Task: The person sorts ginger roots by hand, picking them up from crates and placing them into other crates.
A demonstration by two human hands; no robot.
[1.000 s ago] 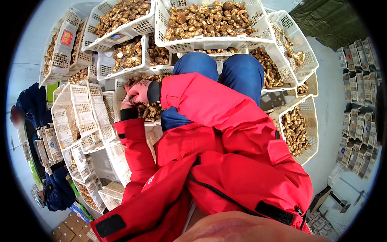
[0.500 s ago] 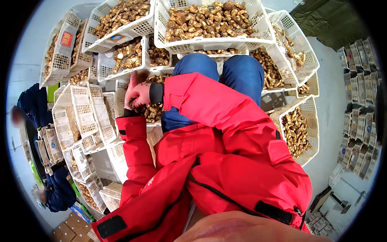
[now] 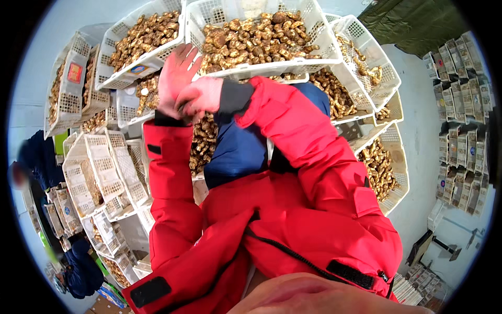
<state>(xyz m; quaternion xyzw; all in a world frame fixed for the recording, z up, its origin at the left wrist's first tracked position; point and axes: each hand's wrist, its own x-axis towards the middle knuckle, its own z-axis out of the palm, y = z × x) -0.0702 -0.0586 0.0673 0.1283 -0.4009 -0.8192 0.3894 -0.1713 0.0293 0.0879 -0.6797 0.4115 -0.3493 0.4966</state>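
Left hand [image 3: 175,78] raised with fingers spread wide, palm bare, holding nothing, just in front of the near rim of the big white basket [image 3: 293,67]. Right hand [image 3: 201,97] curled narrow, pressed against the heel and wrist of the left hand; whether anything sits inside that curl cannot be told. Both in red jacket sleeves [image 3: 314,157], the right one crossing over blue trousers [image 3: 235,152].

Big white basket heaped with brown knobbly tubers [image 3: 256,39], just beyond both hands. Left of that basket, a second white basket [image 3: 112,78] of the same tubers, tilted. Right of the big basket and lower, more filled white baskets [image 3: 389,83] stepping down toward a pale floor. Below the big basket, between the sleeves, another heap of tubers [image 3: 204,141] showing under the hands. Far left of the big basket, empty white baskets [image 3: 99,162] stacked on edge, and past them a person in dark blue clothes [image 3: 36,157]. Far right of the big basket, rows of small packets [image 3: 463,131] along the wall.
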